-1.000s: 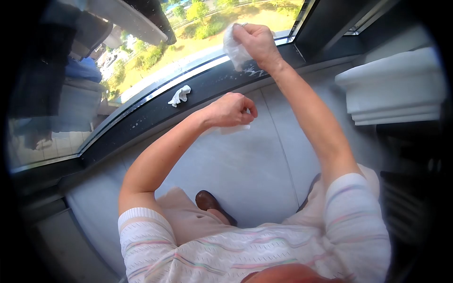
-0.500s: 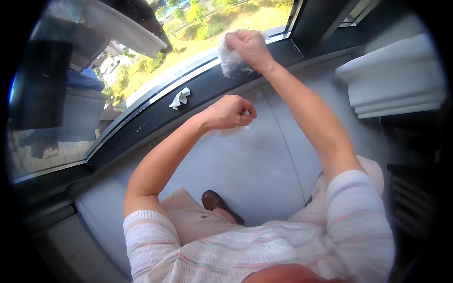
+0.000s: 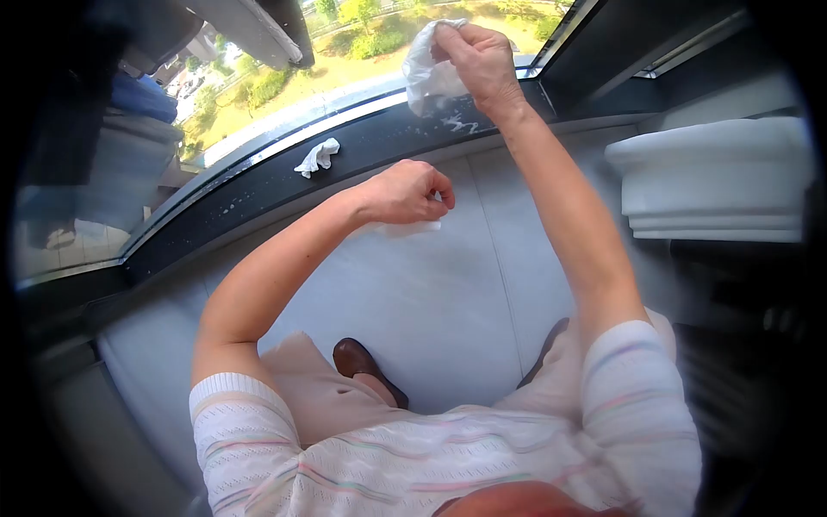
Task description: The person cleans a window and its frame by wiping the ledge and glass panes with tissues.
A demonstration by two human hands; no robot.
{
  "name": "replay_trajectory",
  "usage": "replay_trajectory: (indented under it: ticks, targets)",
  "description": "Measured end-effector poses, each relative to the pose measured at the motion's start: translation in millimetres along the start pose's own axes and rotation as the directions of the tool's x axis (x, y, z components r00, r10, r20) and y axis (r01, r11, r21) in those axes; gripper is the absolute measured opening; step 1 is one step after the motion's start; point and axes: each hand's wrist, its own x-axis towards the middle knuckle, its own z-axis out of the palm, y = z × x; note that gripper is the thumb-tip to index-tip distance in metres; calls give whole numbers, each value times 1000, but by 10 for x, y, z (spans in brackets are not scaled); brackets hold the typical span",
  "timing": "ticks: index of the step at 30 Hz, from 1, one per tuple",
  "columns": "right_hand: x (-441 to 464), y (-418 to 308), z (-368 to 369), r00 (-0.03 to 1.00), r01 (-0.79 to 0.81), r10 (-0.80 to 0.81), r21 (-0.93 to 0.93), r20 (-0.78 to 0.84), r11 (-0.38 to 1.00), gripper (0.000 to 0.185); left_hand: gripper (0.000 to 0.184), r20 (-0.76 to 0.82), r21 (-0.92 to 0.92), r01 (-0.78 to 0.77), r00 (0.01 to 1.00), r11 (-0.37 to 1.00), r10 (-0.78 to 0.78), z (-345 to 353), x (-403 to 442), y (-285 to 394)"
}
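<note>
My right hand (image 3: 484, 71) is raised at the window's lower edge, its fingers pinching a thin, crumpled white tissue (image 3: 425, 76) that hangs down on their left. My left hand (image 3: 405, 191) hovers over the floor, its fingers curled. From beneath it sticks out the edge of a flat white tissue (image 3: 417, 228); the rest is hidden by the hand. A second crumpled tissue (image 3: 319, 157) lies on the dark window sill (image 3: 258, 191), up and left of my left hand.
Whitish marks (image 3: 461, 123) streak the sill below my right hand. A white ridged block (image 3: 711, 181) stands to the right. Pale floor tiles (image 3: 448, 293) lie between my brown shoes (image 3: 366, 366). Dark and blue cloth shapes show at the window's left.
My right hand has moved slightly up and right with its tissue, which now hangs more spread out. The view has shifted a little; my left hand keeps its curled shape.
</note>
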Motion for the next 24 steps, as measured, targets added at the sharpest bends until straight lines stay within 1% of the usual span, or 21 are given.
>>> replay_trajectory:
  ticks: [1, 3, 4, 5, 7, 8, 9, 11, 12, 15, 16, 19, 20, 23, 24]
  targets:
    - [14, 1, -10, 1000, -20, 20, 10, 0, 1000, 20, 22, 11, 5, -4, 1000, 1000, 4, -12, -4, 14]
    - [-19, 172, -122, 999, -49, 47, -129, -23, 990, 20, 22, 24, 20, -17, 1000, 1000, 16, -51, -26, 83]
    - [-12, 397, -271, 998, 46, -60, -317, -33, 947, 24, 22, 12, 17, -19, 1000, 1000, 19, -72, -37, 106]
    - [-22, 533, -342, 993, -54, 32, -202, -111, 978, 22, 22, -3, 12, -18, 1000, 1000, 18, -96, -50, 111]
    - [-6, 387, -407, 994, -52, 31, -200, -108, 978, 21, 22, -26, -7, -15, 1000, 1000, 15, -113, -70, 108]
    - [18, 328, -438, 993, -34, 22, -102, -113, 994, 21, 22, -30, -19, -15, 999, 1000, 14, -111, -71, 108]
    - [45, 175, -449, 992, -48, 45, -31, -117, 998, 20, 22, -34, -31, -14, 999, 999, 13, -106, -75, 106]
    - [53, -88, -424, 989, -30, 36, 42, -141, 999, 21, 22, -22, -43, 1, 1000, 999, -2, -105, -74, 128]
    - [70, 21, -480, 994, -23, 28, 46, -101, 999, 15, 22, -13, -43, 6, 1000, 999, -7, -106, -70, 136]
    - [15, 294, -618, 972, -128, 100, -123, -213, 984, 16, 22, -43, 3, -95, 995, 996, 95, -114, -29, 105]
    - [-11, 323, -661, 958, -187, 158, -106, -239, 977, 17, 22, -50, 4, -89, 995, 996, 89, -136, -26, 124]
    - [46, 232, -690, 948, -261, 235, -100, -217, 960, 20, 23, -74, -13, -78, 994, 997, 77, -169, 0, 159]
    - [48, 165, -697, 940, -295, 274, -79, -201, 952, 25, 23, -86, -19, -88, 993, 996, 86, -178, 35, 161]
    - [27, 4, -667, 924, -332, 336, 58, -181, 942, 23, 24, -104, -17, -118, 988, 993, 116, -190, 99, 174]
    - [43, 21, -685, 939, -299, 298, 22, -169, 954, 30, 24, -101, -16, -122, 988, 992, 120, -194, 119, 178]
